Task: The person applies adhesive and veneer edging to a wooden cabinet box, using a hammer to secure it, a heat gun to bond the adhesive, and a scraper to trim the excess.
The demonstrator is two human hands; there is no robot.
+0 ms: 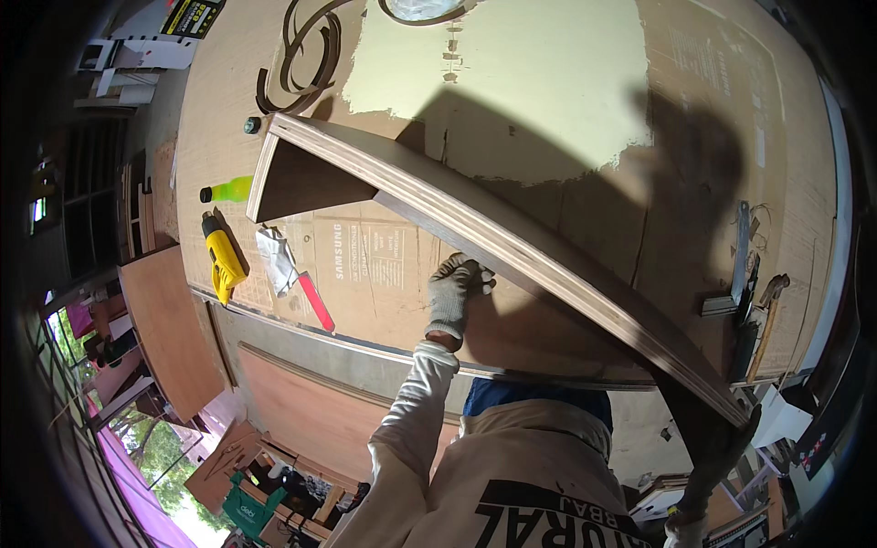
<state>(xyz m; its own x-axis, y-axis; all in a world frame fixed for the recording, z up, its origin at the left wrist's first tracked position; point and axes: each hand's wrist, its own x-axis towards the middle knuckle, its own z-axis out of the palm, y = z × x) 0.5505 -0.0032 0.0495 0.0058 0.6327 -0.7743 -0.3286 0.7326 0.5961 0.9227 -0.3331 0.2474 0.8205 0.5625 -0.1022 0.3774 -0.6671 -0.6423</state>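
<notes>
A long brown board assembly (pixel 507 239) with pale plywood edges slants across the bench from upper left to lower right. A short end board joins it at the upper left, and its lower right end overhangs the bench's near edge. My gloved left hand (pixel 454 290) is closed, fingers curled against the board's near side; whatever they may hold is hidden. At the lower right, my right hand (pixel 726 457) is in deep shadow around the board's overhanging end, its fingers (pixel 753 422) wrapped at the corner.
Cardboard (pixel 365 301) covers the bench. Left lie a yellow heat gun (pixel 222 260), green bottle (pixel 233 189), crumpled wrapper (pixel 276 260) and red strip (pixel 316 302). Coiled edge banding (pixel 315 68) lies beyond, near a cream patch (pixel 548 82). A hammer (pixel 766 320) and other tools are right.
</notes>
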